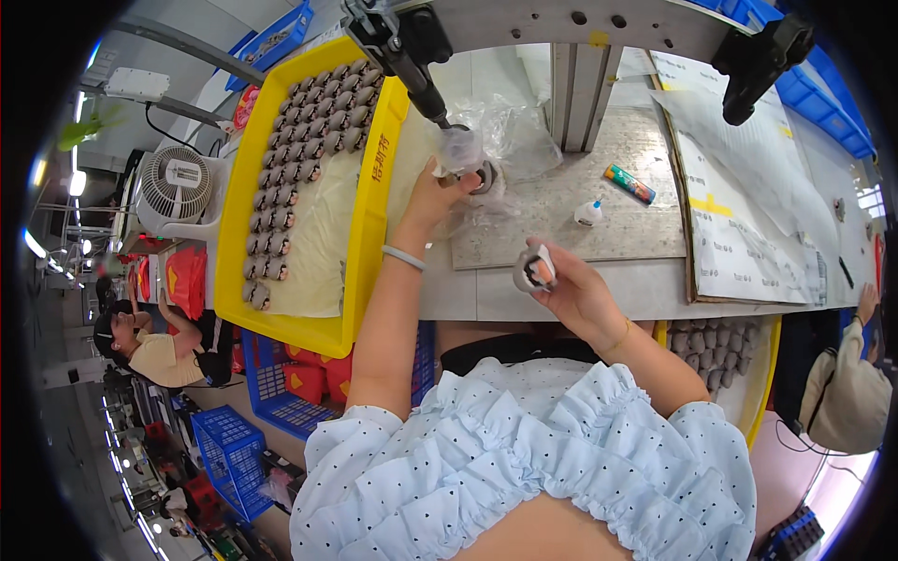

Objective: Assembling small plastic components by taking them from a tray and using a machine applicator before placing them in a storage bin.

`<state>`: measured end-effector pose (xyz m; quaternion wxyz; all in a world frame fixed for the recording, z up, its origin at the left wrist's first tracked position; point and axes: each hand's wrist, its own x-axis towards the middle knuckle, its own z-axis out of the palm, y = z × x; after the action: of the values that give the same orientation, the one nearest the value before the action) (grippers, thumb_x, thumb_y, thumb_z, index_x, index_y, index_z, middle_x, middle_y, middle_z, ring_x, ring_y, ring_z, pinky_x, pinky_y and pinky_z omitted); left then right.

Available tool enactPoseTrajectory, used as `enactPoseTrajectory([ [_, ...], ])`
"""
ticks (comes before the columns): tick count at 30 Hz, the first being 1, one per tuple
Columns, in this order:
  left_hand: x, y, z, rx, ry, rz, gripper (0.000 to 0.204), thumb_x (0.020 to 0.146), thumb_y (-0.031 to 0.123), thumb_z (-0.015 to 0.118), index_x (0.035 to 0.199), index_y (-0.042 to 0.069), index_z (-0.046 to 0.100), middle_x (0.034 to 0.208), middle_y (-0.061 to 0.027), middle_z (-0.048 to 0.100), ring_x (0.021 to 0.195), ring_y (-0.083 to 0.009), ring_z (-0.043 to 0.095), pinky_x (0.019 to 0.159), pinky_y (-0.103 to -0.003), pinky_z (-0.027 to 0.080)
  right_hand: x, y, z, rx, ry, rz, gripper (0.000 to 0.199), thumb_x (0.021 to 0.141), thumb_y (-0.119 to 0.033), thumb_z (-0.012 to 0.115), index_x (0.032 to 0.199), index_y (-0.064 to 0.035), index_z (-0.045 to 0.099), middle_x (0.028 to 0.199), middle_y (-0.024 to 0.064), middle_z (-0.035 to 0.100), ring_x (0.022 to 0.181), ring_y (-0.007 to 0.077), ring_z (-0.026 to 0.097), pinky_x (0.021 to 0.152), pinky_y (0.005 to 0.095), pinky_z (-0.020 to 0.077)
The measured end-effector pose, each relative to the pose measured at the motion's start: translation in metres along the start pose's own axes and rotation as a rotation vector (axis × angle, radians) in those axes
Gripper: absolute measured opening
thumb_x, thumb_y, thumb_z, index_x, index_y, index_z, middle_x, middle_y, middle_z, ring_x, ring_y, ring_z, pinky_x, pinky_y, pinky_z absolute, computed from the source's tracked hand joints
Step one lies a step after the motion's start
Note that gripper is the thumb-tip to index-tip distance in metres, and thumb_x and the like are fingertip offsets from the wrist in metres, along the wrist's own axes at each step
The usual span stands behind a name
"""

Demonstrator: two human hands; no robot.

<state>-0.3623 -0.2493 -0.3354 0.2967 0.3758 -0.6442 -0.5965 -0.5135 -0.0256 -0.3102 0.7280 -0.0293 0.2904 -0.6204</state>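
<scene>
My left hand (pixel 438 194) reaches up to the toggle clamp (pixel 426 89), under its plastic-wrapped tip (pixel 460 148). Its fingers close on a small grey rounded piece (pixel 485 178), partly hidden by the hand and clear film. Nearer to me, my right hand (pixel 582 292) holds a small grey figure head (pixel 535 269) with a dark and skin-coloured face part, between thumb and fingers. A little white glue bottle (pixel 588 213) with a blue tip stands beyond the right hand, beside a green and orange tube-shaped item (pixel 630 184).
Left of me, a yellow crate (pixel 369 224) holds rows of similar grey heads (pixel 309 131). A metal post (pixel 580 98) rises from the board (pixel 561 245). Film-covered cardboard (pixel 739 206) lies at right. Another yellow crate (pixel 774 374) with grey pieces sits below the table edge. Other people work on both sides.
</scene>
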Motion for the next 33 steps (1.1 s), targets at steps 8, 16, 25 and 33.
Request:
enactPoseTrajectory([
  [8,-0.002,0.014,-0.005,0.653,0.055,0.095,0.075,0.064,0.04,0.079,0.12,0.001,0.048,0.124,-0.0164,0.049,0.12,-0.0257,0.042,0.098,-0.037,0.035,-0.028,0.005,-0.036,0.023,-0.135,0.152,0.039,0.095,-0.024,0.038,0.129,-0.0053,0.042,0.111,0.009,0.054,0.087,0.0118,0.055,0.072,0.0246,0.0486],
  [16,-0.019,0.023,0.019,0.926,0.012,0.182,0.061,0.073,0.041,0.066,0.122,0.006,0.05,0.116,-0.0138,0.056,0.111,-0.0323,0.048,0.105,-0.043,0.022,-0.034,-0.004,-0.038,-0.003,-0.116,0.155,0.038,0.095,-0.027,0.038,0.126,-0.0056,0.045,0.108,0.0081,0.054,0.087,0.0111,0.055,0.074,0.0256,0.0486],
  [25,0.052,0.075,-0.038,-0.398,0.213,0.091,0.037,0.084,0.022,0.054,0.113,0.0,0.052,0.111,-0.0102,0.056,0.104,-0.0207,0.053,0.095,-0.033,0.038,-0.029,0.001,-0.042,0.005,-0.107,0.208,0.038,0.094,-0.031,0.039,0.122,-0.0067,0.048,0.099,0.0062,0.055,0.077,0.0137,0.054,0.067,0.0257,0.0455],
  [33,-0.04,0.259,-0.012,0.088,-0.194,0.712,0.036,0.089,0.025,0.055,0.117,0.004,0.048,0.108,-0.0105,0.06,0.11,-0.0206,0.052,0.095,-0.035,0.04,-0.03,0.005,-0.028,-0.039,-0.071,0.251,0.036,0.093,-0.03,0.04,0.118,-0.0074,0.051,0.093,0.008,0.053,0.071,0.0178,0.054,0.063,0.0261,0.0434],
])
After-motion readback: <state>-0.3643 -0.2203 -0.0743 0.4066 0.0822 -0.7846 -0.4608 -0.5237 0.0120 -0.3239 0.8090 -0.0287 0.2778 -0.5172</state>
